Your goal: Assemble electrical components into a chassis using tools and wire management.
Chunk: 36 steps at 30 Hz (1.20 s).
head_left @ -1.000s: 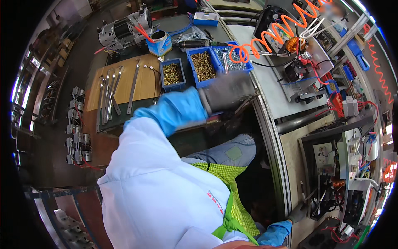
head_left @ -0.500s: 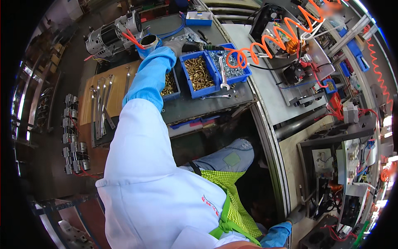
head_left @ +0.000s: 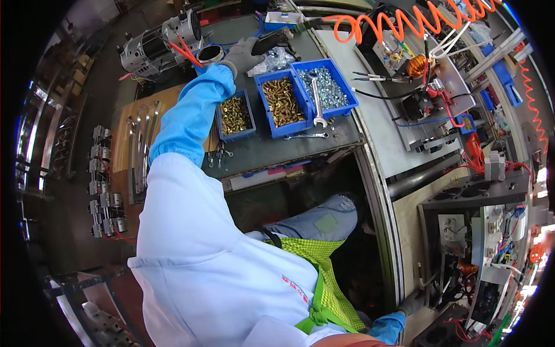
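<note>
My left hand (head_left: 243, 55), in a grey glove, reaches over the far part of the workbench. Its fingers are closed round a dark air tool (head_left: 273, 41), joined to an orange coiled hose (head_left: 399, 29). Beside this hand lies a clear plastic bag (head_left: 276, 61), and a round blue container (head_left: 209, 55) stands close to the wrist. Nearer me are blue bins of brass-coloured bolts (head_left: 283, 102) and silver fasteners (head_left: 328, 89), with a wrench (head_left: 317, 101) lying across them. At lower right my right hand (head_left: 413, 302), also gloved, is by the bench edge; its fingers are mostly hidden.
Silver motors (head_left: 144, 58) with red leads stand at the far left. Several long wrenches (head_left: 139, 144) lie on brown board. To the right, an open electrical assembly (head_left: 422, 87) sits on a pale bench, with another wired unit (head_left: 474, 237) below. A metal rail (head_left: 381, 220) separates the benches.
My left hand has pulled the air tool up and away from the bins. The hose has swung farther off, and the smaller bolt bin and small wrenches have come into fuller view.
</note>
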Tool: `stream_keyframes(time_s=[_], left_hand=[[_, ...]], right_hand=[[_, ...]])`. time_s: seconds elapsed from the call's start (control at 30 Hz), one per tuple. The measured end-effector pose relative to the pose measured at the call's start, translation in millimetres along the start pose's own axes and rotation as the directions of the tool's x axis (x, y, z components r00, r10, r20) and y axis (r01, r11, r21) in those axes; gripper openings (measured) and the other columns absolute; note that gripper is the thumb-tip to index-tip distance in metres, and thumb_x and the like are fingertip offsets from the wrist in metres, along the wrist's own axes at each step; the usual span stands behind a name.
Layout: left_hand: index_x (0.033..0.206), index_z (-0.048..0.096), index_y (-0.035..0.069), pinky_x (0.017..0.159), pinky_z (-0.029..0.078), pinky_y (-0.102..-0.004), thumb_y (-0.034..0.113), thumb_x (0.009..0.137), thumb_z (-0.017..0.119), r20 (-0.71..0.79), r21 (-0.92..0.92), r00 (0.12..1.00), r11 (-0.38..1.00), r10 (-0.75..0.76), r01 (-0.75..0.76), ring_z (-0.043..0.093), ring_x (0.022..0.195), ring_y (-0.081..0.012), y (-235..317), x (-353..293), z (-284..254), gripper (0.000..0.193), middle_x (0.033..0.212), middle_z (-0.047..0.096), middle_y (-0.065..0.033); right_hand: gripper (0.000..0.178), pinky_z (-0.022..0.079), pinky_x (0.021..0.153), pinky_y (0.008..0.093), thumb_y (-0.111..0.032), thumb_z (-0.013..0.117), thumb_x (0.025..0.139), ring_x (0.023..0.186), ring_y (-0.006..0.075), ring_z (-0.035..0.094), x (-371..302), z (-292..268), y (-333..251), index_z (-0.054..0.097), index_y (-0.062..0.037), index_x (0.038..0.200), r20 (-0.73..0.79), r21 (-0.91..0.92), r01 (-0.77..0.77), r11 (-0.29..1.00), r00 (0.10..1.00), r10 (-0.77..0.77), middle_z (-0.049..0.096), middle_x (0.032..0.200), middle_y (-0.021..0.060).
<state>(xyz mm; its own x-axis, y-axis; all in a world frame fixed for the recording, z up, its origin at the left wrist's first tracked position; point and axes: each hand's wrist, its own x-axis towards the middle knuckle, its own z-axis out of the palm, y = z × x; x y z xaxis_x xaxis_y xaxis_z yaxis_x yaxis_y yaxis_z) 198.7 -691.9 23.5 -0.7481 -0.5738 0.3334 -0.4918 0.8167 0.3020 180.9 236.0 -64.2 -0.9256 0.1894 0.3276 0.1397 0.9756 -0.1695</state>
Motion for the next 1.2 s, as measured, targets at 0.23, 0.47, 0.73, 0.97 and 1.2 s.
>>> stream_keyframes(time_s=[0.23, 0.47, 0.73, 0.97, 1.2], left_hand=[[0.109, 0.056, -0.002, 0.082, 0.044, -0.0418, 0.037, 0.072, 0.068, -0.073, -0.35, 0.994, 0.931, 0.087, -0.107, 0.059, 0.093, -0.0372, 36, -25, -28, 0.055, 0.097, 0.06, -0.0225], [0.106, 0.056, 0.0, 0.083, 0.045, -0.0422, 0.035, 0.071, 0.067, 0.148, -0.272, 0.961, 0.944, 0.233, -0.187, 0.058, 0.095, -0.0378, 59, -58, -47, 0.051, 0.098, 0.059, -0.0226], [0.117, 0.052, 0.005, 0.088, 0.045, -0.044, 0.036, 0.074, 0.065, 0.147, 0.079, 0.976, 0.982, 0.161, -0.174, 0.056, 0.101, -0.0376, 64, -79, -21, 0.055, 0.108, 0.054, -0.022], [0.124, 0.048, 0.002, 0.091, 0.044, -0.0427, 0.05, 0.08, 0.062, 0.222, -0.137, 0.969, 0.987, 0.113, -0.084, 0.055, 0.104, -0.0387, 56, -63, -27, 0.067, 0.115, 0.053, -0.0235], [0.129, 0.044, 0.0, 0.098, 0.039, -0.0399, 0.063, 0.08, 0.055, 0.367, -0.367, 0.926, 0.928, 0.083, 0.062, 0.05, 0.117, -0.0349, 36, -9, -35, 0.08, 0.126, 0.051, -0.024]], right_hand=[[0.037, 0.045, 0.082, 0.0421, -0.025, 0.048, 0.09, 0.098, 0.039, 0.056, -2, -6, -3, 0.058, 0.0055, 0.107, 0.066, -0.095, 0.01, 0.995, 0.998, -0.004, 0.059, 0.108, 0.0251], [0.02, 0.044, 0.069, 0.0425, -0.016, 0.054, 0.085, 0.08, 0.0358, 0.058, -33, -48, -122, 0.061, 0.0026, 0.082, 0.126, 0.194, 0.208, 0.959, 0.964, -0.235, 0.06, 0.081, 0.0196], [0.011, 0.045, 0.068, 0.0424, -0.013, 0.057, 0.082, 0.078, 0.0351, 0.057, -27, -47, -198, 0.06, -0.0025, 0.083, 0.22, 0.218, 0.395, 0.893, 0.871, -0.439, 0.058, 0.081, 0.0162], [0.011, 0.046, 0.068, 0.0418, -0.013, 0.061, 0.079, 0.077, 0.0347, 0.058, -32, -46, -288, 0.062, -0.0042, 0.086, 0.177, 0.41, 0.513, 0.754, 0.766, -0.617, 0.059, 0.082, 0.0159], [0.014, 0.046, 0.065, 0.042, -0.015, 0.061, 0.08, 0.073, 0.035, 0.058, -34, -47, -332, 0.062, -0.0036, 0.088, 0.264, 0.469, 0.552, 0.689, 0.657, -0.706, 0.059, 0.08, 0.0165]])
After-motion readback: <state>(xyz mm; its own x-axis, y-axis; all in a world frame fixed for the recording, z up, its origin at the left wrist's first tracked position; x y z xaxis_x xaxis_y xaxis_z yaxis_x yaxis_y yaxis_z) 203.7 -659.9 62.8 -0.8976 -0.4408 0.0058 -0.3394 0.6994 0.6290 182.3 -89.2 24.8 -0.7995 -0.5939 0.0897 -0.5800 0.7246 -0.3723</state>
